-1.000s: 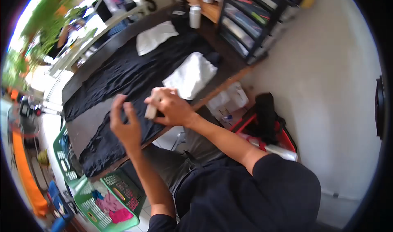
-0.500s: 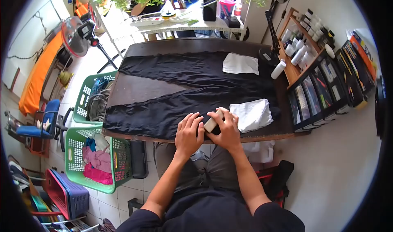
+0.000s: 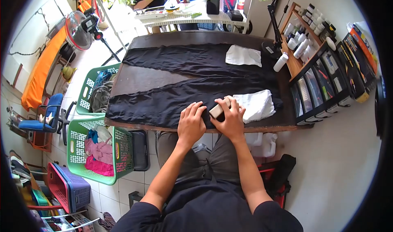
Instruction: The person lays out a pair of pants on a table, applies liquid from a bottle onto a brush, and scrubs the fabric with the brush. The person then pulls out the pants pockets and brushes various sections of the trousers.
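Observation:
Black trousers [image 3: 163,97] lie flat with their legs spread toward the left. Two white pocket linings [image 3: 243,55] are turned out at the right end; the nearer lining [image 3: 258,106] is beside my right hand. My right hand [image 3: 230,119] is closed around a small beige block [image 3: 220,108] with a dark underside, held at the near edge of the trousers. Whether it is a brush I cannot tell. My left hand [image 3: 191,123] rests palm down on the black cloth just left of the block, fingers extended and holding nothing.
The trousers lie on a dark wooden table [image 3: 139,82]. Green laundry baskets [image 3: 123,150] with clothes stand at the left. A white bottle [image 3: 281,62], a desk lamp [image 3: 275,31] and a drawer unit [image 3: 317,88] line the right side. A fan [image 3: 80,29] stands at far left.
The camera view has shifted, so the table sits slightly higher in the picture. The block is turned a little in my right hand. My left hand stays on the cloth.

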Available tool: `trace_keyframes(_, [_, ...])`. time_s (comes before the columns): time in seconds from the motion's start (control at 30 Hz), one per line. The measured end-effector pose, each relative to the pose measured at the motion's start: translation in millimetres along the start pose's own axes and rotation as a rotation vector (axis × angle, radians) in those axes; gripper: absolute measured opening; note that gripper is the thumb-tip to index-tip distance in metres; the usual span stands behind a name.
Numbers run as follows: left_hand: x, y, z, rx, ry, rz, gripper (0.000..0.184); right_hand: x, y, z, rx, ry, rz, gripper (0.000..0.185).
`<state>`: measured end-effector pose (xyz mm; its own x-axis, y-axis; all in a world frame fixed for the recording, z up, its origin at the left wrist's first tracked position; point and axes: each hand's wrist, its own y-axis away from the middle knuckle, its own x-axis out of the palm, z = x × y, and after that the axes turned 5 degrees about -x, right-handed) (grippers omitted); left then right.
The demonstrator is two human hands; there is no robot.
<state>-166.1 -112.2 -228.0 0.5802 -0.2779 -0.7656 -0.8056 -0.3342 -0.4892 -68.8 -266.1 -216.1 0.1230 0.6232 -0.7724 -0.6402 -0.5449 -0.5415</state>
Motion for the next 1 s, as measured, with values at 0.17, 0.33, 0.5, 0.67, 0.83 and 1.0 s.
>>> trace_keyframes(0.17, [0.9,-2.1,6.4,0.023,-0.013,-0.012,0.045,3.2,-5.9,-7.5,-0.027,-0.126,-0.014,0.069])
trace_keyframes(0.33, [4.9,6.1,5.1,0.003,0.017,-0.022,0.045,9.6,4.3,-5.6,0.031,-0.039,-0.027,0.068])
trace_keyframes(0.5, [4.0,-3.3,1.3,-0.011,0.014,-0.033,0.044,-4.8,-4.6,-0.3,-0.102,-0.04,0.092,0.065])
trace_keyframes(0.67, [8.3,7.1,6.3,-0.011,-0.001,-0.018,0.043,3.9,1.5,-3.9,-0.075,-0.095,-0.009,0.066])
trace_keyframes(0.83, [7.7,2.6,4.8,-0.007,-0.009,-0.033,0.041,1.9,0.3,1.3,-0.055,-0.031,0.004,0.067])
trace_keyframes(1.0, [8.6,3.4,3.6,-0.024,0.007,-0.04,0.04,3.8,3.7,-2.0,-0.117,-0.089,-0.004,0.068])
